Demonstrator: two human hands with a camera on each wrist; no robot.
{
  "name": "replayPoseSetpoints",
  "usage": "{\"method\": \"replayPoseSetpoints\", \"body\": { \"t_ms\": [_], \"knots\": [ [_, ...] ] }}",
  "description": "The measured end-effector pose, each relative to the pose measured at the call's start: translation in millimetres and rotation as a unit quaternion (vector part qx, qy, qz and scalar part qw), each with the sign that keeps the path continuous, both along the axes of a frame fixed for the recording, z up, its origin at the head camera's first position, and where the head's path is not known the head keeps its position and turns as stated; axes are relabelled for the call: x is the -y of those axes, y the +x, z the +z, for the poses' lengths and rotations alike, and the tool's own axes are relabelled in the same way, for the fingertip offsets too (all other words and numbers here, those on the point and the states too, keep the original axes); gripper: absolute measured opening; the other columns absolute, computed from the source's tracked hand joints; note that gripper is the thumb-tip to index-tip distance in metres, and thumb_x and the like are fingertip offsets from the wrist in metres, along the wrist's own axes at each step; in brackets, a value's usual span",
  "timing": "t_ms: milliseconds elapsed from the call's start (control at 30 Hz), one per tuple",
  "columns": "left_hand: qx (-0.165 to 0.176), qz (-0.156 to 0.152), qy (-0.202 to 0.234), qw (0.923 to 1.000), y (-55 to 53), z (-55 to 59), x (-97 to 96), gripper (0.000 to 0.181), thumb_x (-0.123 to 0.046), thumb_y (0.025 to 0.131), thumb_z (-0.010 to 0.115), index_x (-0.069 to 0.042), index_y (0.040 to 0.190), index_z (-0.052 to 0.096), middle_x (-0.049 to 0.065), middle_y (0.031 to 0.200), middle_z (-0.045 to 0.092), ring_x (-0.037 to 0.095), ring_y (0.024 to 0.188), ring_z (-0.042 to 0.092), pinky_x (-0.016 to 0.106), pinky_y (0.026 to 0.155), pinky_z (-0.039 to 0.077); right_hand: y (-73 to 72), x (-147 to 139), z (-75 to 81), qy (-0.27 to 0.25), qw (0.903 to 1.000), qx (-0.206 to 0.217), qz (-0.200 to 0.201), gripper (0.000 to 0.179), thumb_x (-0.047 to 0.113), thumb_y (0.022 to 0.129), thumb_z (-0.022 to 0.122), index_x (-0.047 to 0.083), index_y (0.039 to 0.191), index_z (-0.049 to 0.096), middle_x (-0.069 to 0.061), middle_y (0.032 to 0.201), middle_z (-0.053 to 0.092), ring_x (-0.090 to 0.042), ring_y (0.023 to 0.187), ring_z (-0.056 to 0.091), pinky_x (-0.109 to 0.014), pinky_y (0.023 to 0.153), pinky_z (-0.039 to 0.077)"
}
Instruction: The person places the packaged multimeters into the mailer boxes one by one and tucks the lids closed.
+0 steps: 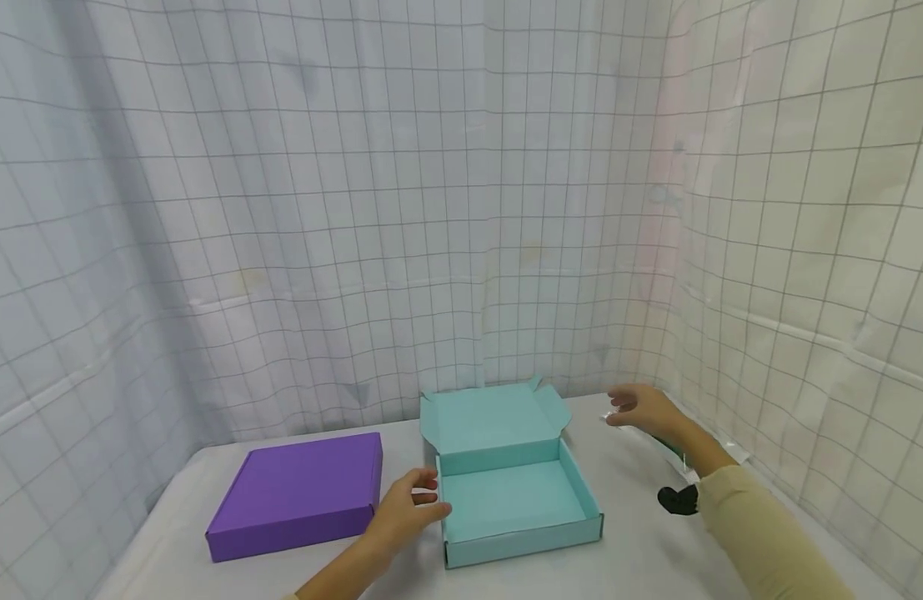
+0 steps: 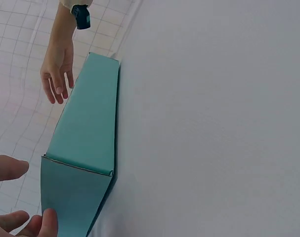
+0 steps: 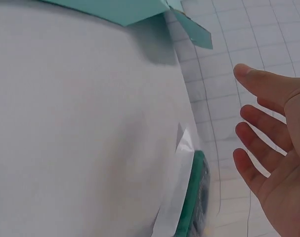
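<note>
An open teal cardboard box [image 1: 521, 540] stands on the table, its lid [image 1: 491, 417] folded back towards the curtain. My left hand [image 1: 404, 512] is at the box's left wall, fingers loosely bent and fingertips right at the rim. The left wrist view shows fingertips [image 2: 50, 222] overlapping the teal side wall. To the right of the lid, my right hand [image 1: 649, 412] hovers with relaxed, spread fingers and nothing in them. Below it lies a clear-and-white plastic packet with a green strip [image 3: 189, 197], partly hidden by the forearm in the head view.
A closed purple box [image 1: 299, 487] lies left of the teal one. Near the right sleeve is a small black object [image 1: 677, 500], partly covered. White gridded curtains [image 1: 446, 208] enclose the white table [image 1: 634, 550] at the back and sides.
</note>
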State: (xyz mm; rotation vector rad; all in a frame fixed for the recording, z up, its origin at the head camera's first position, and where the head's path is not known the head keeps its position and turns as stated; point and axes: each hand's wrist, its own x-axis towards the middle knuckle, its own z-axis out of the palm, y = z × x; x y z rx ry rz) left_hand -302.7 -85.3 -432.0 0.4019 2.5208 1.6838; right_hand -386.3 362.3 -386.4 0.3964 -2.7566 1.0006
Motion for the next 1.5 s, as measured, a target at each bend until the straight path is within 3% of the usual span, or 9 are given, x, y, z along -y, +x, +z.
{"method": "replayPoseSetpoints", "body": {
  "t_ms": [400,767,1133,1500],
  "knots": [
    [0.032,-0.015,0.041,0.9985,3.8,-15.7,2.0,0.064,-0.011,0.078,0.075,0.009,0.129,0.043,0.015,0.114,0.048,0.027,0.101,0.054,0.036,0.077,0.052,15.8,-44,-4.7,0.034,0.9985,0.019,-0.04,0.069,0.041,0.08,0.071,-0.002,0.128,0.049,-0.022,0.123,0.053,-0.038,0.109,0.05,-0.052,0.085,0.046],
    [0.058,-0.013,0.081,0.995,8.2,-18.2,-3.1,0.064,-0.008,0.078,0.074,0.012,0.129,0.041,0.017,0.114,0.048,0.024,0.098,0.054,0.034,0.077,0.052,25.0,-89,-36.9,0.074,0.9919,0.04,-0.096,0.081,0.044,0.079,0.07,-0.01,0.132,0.041,-0.034,0.126,0.045,-0.05,0.11,0.044,-0.058,0.081,0.043],
    [0.076,-0.026,0.113,0.9903,12.4,-15.6,-2.1,0.063,-0.006,0.081,0.072,0.014,0.13,0.038,0.019,0.117,0.046,0.025,0.101,0.053,0.032,0.08,0.051,24.4,-97,-48.5,0.09,0.98,0.11,-0.14,0.104,0.054,0.074,0.071,-0.018,0.134,0.026,-0.042,0.13,0.031,-0.056,0.113,0.035,-0.063,0.085,0.037],
    [0.081,-0.029,0.122,0.9888,12.3,-16.1,-4.0,0.062,-0.004,0.08,0.072,0.016,0.129,0.038,0.021,0.116,0.045,0.025,0.099,0.054,0.032,0.079,0.051,16.1,-96,-52.3,0.093,0.9747,0.132,-0.154,0.105,0.05,0.068,0.077,-0.02,0.13,0.027,-0.039,0.121,0.04,-0.045,0.098,0.046,-0.053,0.074,0.045]
  ]
}}
